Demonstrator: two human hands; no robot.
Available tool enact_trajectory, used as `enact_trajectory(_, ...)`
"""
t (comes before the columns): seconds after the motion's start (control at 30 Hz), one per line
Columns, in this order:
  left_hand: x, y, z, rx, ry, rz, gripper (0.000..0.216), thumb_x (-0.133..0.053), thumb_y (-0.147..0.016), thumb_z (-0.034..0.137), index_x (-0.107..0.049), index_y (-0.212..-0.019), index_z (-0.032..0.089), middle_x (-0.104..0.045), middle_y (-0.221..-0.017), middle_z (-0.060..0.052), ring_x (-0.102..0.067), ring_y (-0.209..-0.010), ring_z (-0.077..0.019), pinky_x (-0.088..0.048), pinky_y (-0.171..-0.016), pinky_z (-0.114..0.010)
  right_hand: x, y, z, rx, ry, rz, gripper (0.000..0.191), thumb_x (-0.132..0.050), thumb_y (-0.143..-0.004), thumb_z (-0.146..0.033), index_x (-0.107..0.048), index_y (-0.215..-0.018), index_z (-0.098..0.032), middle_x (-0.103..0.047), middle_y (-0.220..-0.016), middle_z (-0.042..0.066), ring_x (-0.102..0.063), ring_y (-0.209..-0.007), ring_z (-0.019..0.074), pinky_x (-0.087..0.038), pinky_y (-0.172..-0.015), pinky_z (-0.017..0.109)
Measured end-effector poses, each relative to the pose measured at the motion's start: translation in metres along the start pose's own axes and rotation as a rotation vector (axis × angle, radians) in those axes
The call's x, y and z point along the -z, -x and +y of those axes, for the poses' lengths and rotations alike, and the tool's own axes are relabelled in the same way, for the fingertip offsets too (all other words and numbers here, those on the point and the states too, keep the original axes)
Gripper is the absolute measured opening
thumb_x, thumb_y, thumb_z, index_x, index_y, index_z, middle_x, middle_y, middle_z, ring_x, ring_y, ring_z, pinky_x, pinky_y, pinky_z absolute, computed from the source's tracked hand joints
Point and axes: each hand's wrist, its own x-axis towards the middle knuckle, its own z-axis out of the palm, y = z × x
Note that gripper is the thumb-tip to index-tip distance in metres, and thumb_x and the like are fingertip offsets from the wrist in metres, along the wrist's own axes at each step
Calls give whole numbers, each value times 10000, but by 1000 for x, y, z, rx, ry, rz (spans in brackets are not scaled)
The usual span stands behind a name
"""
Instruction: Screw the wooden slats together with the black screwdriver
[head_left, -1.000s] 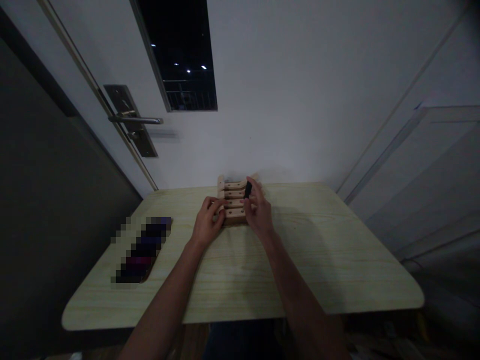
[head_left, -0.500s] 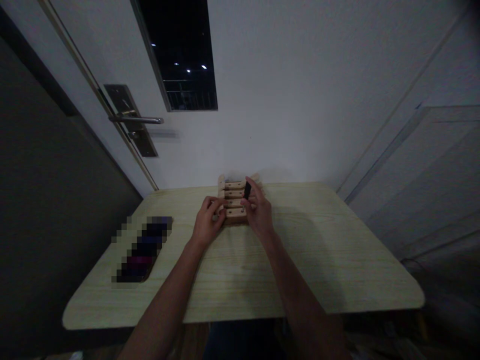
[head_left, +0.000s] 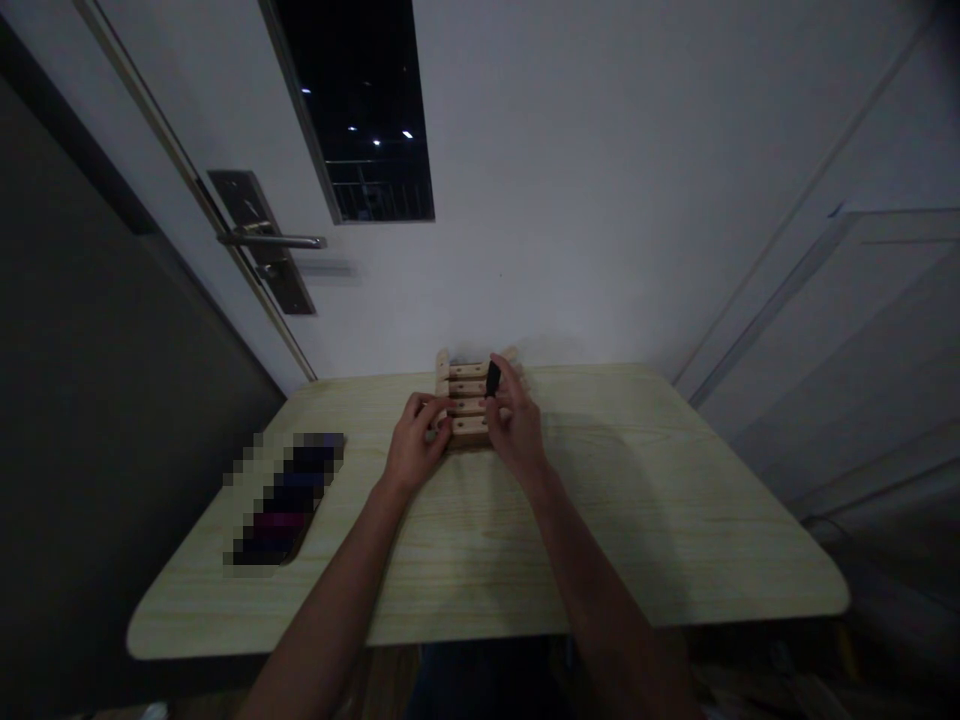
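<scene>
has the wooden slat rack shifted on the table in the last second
No. The wooden slat rack sits at the same spot by the table's far edge, against the wall.

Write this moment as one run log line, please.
left hand: steadies slatted light wooden rack | right hand: holds small black piece | pale wooden table

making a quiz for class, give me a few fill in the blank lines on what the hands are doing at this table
1. The right hand pinches a small ____ piece over the slats.
2. The left hand touches the ____ end of the wooden slatted rack.
3. The rack stands at the table's ____ edge, by the wall.

Missing words: black; left; far
</scene>
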Motion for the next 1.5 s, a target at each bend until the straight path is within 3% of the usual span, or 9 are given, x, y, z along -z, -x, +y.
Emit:
enact_trajectory(0.13, -1, 0, 0, 1, 2, 3, 223, -515, -856, 190, -594, -1064, 200, -517, -985, -47, -543, -856, -151, -497, -777, -285, -1, 0, 2, -6, -44, -34, 502, -402, -933, -389, -330, -1413, -262, -680, -1058, 53, -675, -868, 193, -555, -753, 317)
enact_trajectory(0.47, -1, 1, -3, -21, -3, 8, 247, -516, -849, 166, -594, -1081, 198, -523, -992, -49, -541, -869, -154, -492, -787, -288, -1, -1, 5, -13, -7, -11, 514, -449, -906, -477, -410, -1375, -270, -658, -1170, 55, -678, -876, 181, -548, -722, 261)
enact_trajectory(0.7, -1, 1, 0, -33, -6, 15, 241, -512, -848, 152, -596, -1069, 201, -518, -978, -46, -534, -852, -149, -491, -769, -278, 2, -1, -2, -39, 19, -20, 510, -431, -920, -374, -350, -1413, -270, -649, -1187, 51, -671, -720, 141, -548, -675, 247)
enact_trajectory(0.9, 0, 0, 1, -29, -7, 11, 242, -510, -850, 155, -595, -1073, 199, -521, -977, -47, -535, -841, -148, -492, -777, -283, 1, 0, -1, -11, -8, -24, 482, -376, -942, -328, -336, -1419, -267, -664, -1146, 52, -671, -900, 176, -542, -753, 281)
enact_trajectory(1.13, -1, 1, -1, -20, -5, 6, 245, -513, -849, 157, -597, -1075, 198, -519, -981, -48, -542, -835, -147, -496, -791, -295, 0, -3, 4, 10, 12, -3, 474, -443, -919, -387, -403, -1374, -261, -641, -1190, 54, -669, -855, 180, -547, -770, 313)
enact_trajectory(1.3, -1, 1, -2, -16, 0, 3, 246, -516, -852, 164, -596, -1082, 199, -526, -997, -53, -541, -866, -155, -496, -801, -302, 0, -3, 4, 66, 62, 25, 457, -436, -921, -371, -420, -1361, -248, -590, -1266, 64, -611, -1020, 217, -510, -874, 365)
enact_trajectory(1.5, -1, 1, -3, -28, -5, 12, 262, -516, -847, 156, -595, -1091, 207, -526, -995, -53, -542, -909, -168, -495, -804, -306, 1, -3, 3, 53, 90, 10, 464, -427, -923, -349, -396, -1378, -264, -604, -1226, 63, -602, -1015, 215, -512, -869, 377)
